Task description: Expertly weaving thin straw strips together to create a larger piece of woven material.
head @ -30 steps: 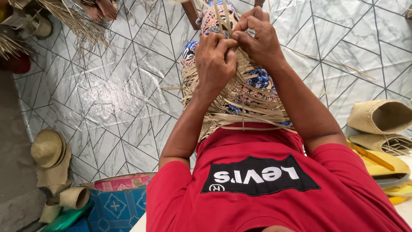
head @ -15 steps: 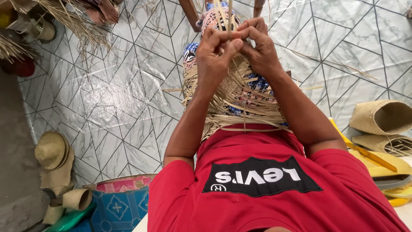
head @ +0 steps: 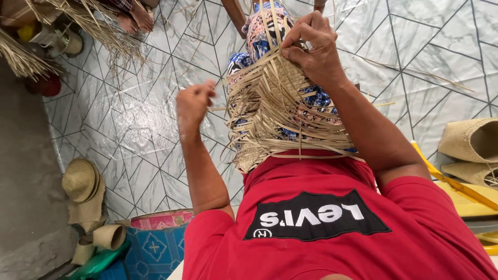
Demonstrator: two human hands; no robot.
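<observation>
A: Head view, item one. What is the right hand (head: pixel 314 49) doing?

B: It is clamped on the upper part of the woven straw piece (head: pixel 282 111), fingers folded over the strips at the far end. My reading is that it pins the crossings so the weave does not slacken. The piece lies over the person's lap, against the patterned blue fabric (head: pixel 259 41), just above the hem of the red shirt (head: pixel 332 228).

A: And the left hand (head: pixel 193 101)?

B: Drawn out to the side, well apart from the weave, closed into a pinch on one thin straw strip (head: pixel 220 109) running back to the piece. Held that way, the strip looks to be under tension (a judgement, not a certainty).

A: What is around them?

B: A tiled floor (head: pixel 129 129) with geometric lines; finished straw hats (head: pixel 83 186) low on the left; loose dried straw (head: pixel 98 28) at the top left; more woven items (head: pixel 472 140) at the right edge beside a yellow object (head: pixel 456 189).

A: Anything you cannot make out?

B: The right fingertips are buried in the strips. The near edge of the weave is hidden behind the shirt. A bare foot (head: pixel 135 15) at the top belongs to another person, cut off by the frame.
</observation>
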